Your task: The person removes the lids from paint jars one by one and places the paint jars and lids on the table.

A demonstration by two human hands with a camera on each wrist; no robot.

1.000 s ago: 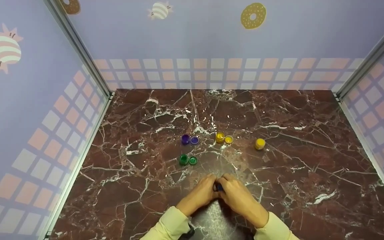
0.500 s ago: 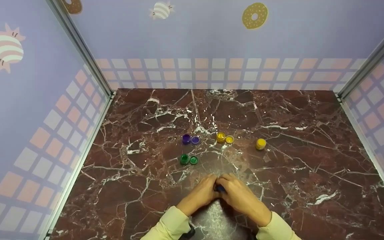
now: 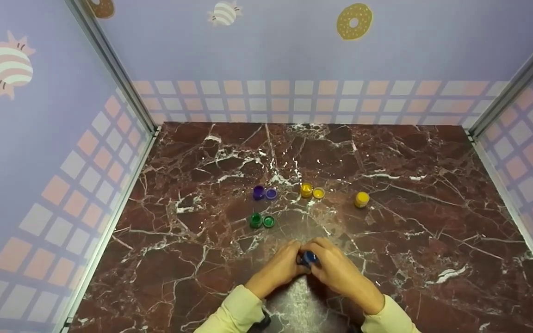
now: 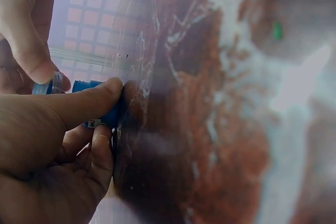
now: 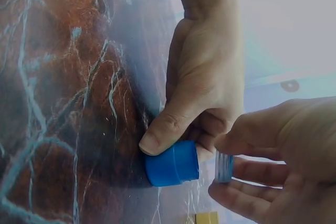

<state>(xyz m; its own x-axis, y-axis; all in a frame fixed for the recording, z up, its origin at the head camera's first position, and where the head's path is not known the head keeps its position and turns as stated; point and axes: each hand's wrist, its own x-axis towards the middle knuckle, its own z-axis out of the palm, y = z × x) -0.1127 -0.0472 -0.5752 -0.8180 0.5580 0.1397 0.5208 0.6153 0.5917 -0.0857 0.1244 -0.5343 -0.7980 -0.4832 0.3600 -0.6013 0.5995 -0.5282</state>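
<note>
My left hand grips a small blue paint jar low at the table, its thumb along the side. With thumb and fingers my right hand pinches the jar's lid, held just off the open mouth with a narrow gap between them. In the head view the hands meet near the front middle and partly hide the jar. Beyond them stands an open green jar with its lid beside it. Farther back are an open purple jar and an open yellow jar.
The purple lid and yellow lid lie right of their jars. Another yellow jar stands apart on the right with its top covered. Patterned walls close the marble table at the back and both sides.
The lid has come off the blue jar. My right hand has shifted slightly right and turned, showing the blue lid in the head view. My left hand and the other jars stay put.
</note>
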